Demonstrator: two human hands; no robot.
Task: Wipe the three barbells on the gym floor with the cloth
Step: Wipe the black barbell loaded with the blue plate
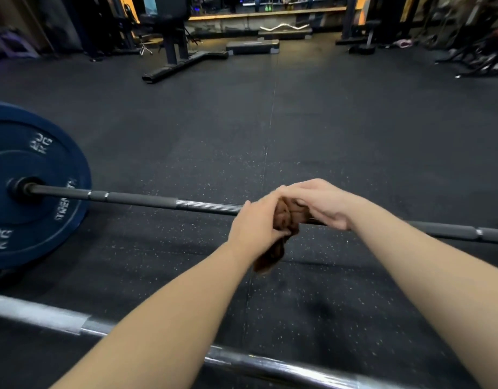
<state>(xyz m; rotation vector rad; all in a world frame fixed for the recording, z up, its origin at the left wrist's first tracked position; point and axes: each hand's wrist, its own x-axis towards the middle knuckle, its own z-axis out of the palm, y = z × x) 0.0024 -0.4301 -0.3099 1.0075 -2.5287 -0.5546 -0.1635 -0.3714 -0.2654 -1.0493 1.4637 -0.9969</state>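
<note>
Head view: my left grip (pixel 256 226) and right grip (pixel 318 203) both curl round the brown cloth (pixel 287 217), right over the dark barbell (pixel 135 199) on the gym floor (pixel 326 122). Blue plate (pixel 31 186) on its left end, and a silver barbell (pixel 270 363) lies nearer me.

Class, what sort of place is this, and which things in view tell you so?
A gym, most likely: a barbell with a blue weight plate lies on speckled rubber flooring, and a bench stands behind.

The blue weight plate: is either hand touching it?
No, the left hand and right hand hold the brown cloth at the barbell, apart from the blue weight plate.
</note>
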